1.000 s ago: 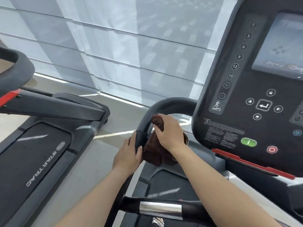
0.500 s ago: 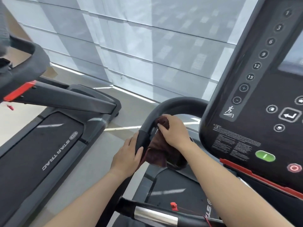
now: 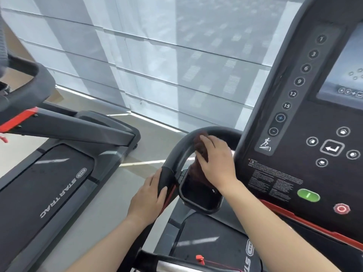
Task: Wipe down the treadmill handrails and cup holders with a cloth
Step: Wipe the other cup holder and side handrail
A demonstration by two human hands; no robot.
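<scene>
Now right hand presses cloth against handrail inner edge.

Cloth: dark brown, plain. Handrail: matte black, with a red strip on its lower section. Cup holder: black throughout. Console: black face, white numerals and symbols, small white text block, one green oval button and one red round button; a red bar runs along its lower edge. Neighbouring treadmill: black belt with white lettering, grey side rails, red accent. Floor: light beige. Window blinds: pale grey-blue, banded horizontally.
</scene>
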